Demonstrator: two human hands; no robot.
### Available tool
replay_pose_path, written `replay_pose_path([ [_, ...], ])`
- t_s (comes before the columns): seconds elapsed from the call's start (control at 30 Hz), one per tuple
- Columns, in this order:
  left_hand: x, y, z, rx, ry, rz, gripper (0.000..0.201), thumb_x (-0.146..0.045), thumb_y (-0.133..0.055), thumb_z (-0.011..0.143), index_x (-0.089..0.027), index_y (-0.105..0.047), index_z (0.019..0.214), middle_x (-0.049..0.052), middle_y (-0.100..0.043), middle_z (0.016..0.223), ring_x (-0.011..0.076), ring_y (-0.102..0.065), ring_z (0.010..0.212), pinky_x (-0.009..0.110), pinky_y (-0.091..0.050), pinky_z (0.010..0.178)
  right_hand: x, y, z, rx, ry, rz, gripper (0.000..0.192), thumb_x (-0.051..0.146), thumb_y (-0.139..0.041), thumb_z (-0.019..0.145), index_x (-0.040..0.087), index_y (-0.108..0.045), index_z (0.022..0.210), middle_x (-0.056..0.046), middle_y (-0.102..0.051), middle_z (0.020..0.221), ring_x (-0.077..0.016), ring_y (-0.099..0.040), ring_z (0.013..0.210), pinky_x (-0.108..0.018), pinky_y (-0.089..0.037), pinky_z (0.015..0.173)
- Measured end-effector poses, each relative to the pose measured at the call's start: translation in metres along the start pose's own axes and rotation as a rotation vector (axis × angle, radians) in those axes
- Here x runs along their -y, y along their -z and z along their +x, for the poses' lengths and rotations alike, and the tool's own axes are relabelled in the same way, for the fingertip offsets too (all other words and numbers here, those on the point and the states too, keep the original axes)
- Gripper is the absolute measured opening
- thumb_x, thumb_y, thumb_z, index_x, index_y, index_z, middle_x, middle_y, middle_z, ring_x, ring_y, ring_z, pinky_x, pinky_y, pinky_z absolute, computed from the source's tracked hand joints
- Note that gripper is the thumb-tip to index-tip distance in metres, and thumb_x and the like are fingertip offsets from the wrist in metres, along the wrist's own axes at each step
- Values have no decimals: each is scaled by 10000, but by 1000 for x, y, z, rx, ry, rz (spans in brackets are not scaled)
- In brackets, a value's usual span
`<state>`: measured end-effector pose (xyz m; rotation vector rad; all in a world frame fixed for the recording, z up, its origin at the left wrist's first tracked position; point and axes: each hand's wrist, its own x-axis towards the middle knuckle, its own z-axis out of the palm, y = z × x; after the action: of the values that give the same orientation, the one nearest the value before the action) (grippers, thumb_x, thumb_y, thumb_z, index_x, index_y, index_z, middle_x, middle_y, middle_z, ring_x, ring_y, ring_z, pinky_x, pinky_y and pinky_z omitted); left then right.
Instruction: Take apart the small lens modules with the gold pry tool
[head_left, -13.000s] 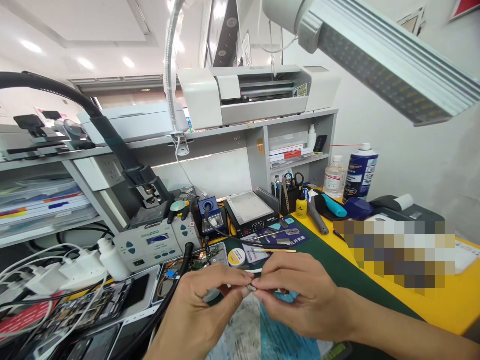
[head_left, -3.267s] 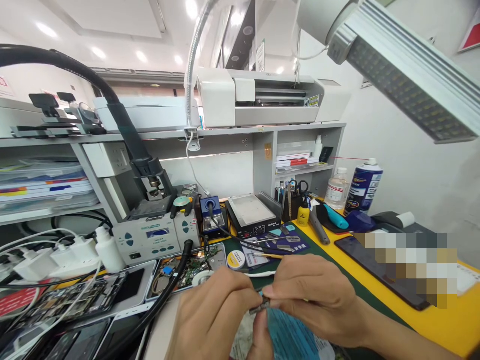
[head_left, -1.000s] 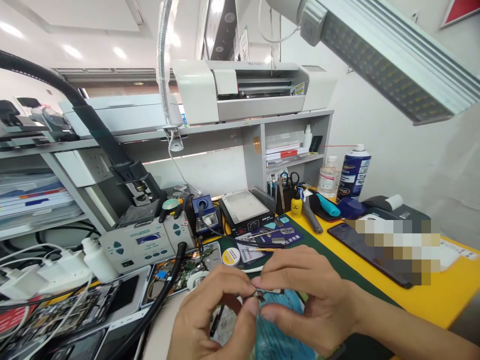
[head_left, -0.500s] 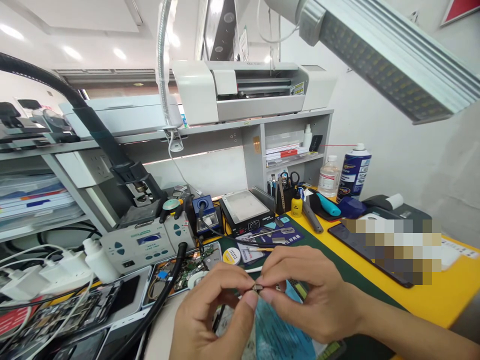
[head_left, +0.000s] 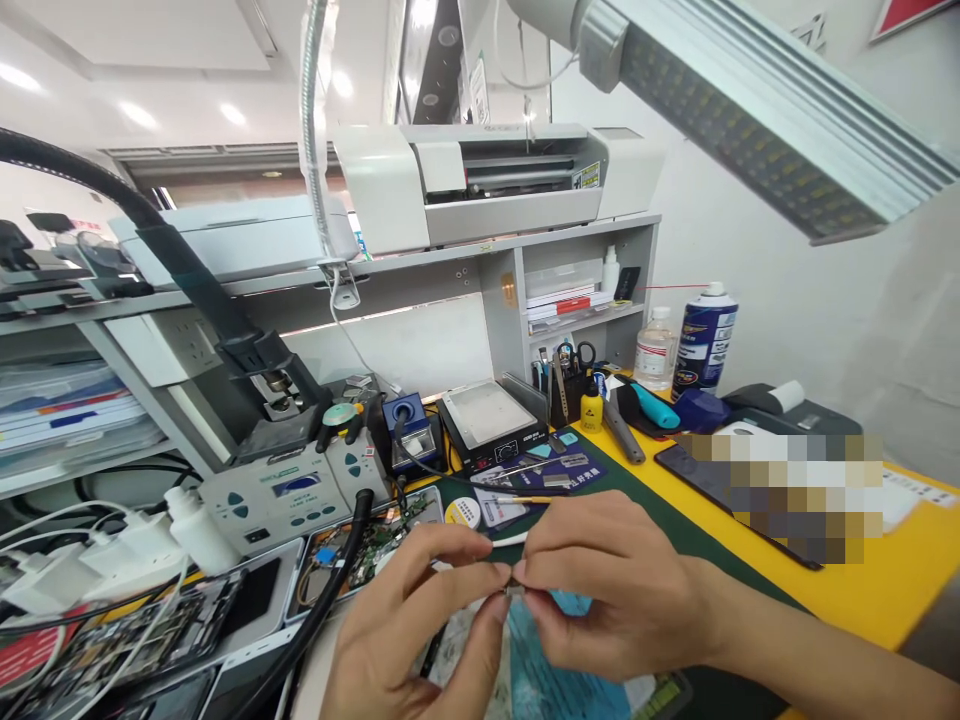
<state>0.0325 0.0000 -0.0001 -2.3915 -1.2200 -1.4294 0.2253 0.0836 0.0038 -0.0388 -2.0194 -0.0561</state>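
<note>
Between the fingertips of both hands is a small dark metallic part point(head_left: 513, 584), mostly covered and too small to name. My left hand point(head_left: 420, 630) pinches its left side with thumb and index finger, the other fingers loosely curled. From the other side, my right hand point(head_left: 615, 590) grips it with thumb and forefinger. Both hands are above a worn light-blue pad point(head_left: 562, 670) that lies on the dark green mat point(head_left: 720, 600). A white stick-like item point(head_left: 510, 540) shows just behind the fingertips.
Behind the hands stand a heating plate point(head_left: 491, 415), a soldering station point(head_left: 409, 430) and a yellow bottle point(head_left: 591, 408). Opened phones and circuit boards point(head_left: 150, 620) crowd the left, crossed by a thick black hose point(head_left: 330, 600). A dark phone point(head_left: 697, 475) lies at right. An LED lamp point(head_left: 750, 110) hangs overhead.
The camera view has shifted slightly. My left hand's index and middle fingers have spread further apart, and the fingertips now cover more of the small part. Both hands still pinch it.
</note>
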Motion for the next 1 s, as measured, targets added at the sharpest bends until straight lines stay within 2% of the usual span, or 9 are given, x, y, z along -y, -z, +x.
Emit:
replay_pose_path([
  [0.23,3,1,0,40,-93,87,290,-2,-650,864,-187,-669,1087,61,-673,1054,128,-689,917,224,-580,832,-4,0,0,43,96,-75,141,62,-619,780,166,-635,875,-34,-679,668,-142,-614,575,-260,-500,543],
  [0.43,1,4,5,42,-97,51,250,0,-635,880,-192,-657,1039,29,-706,987,100,-694,883,170,-561,805,-3,-1,-1,-35,26,27,103,79,-610,809,148,-641,880,-62,-697,702,-141,-634,608,-245,-521,570],
  [0.7,0,3,5,59,-40,-49,293,6,-635,864,-224,-642,1046,5,-695,990,92,-696,904,143,-547,838,2,3,2,-50,-69,145,147,78,-667,770,113,-686,912,-101,-717,767,-151,-653,641,-244,-495,570],
  [1.0,-1,0,2,39,135,-215,294,-22,-662,856,-274,-684,1005,-19,-717,972,107,-702,859,156,-562,793,3,2,4,-69,-126,227,120,40,-702,729,109,-694,826,-85,-707,746,-126,-633,648,-209,-497,599],
])
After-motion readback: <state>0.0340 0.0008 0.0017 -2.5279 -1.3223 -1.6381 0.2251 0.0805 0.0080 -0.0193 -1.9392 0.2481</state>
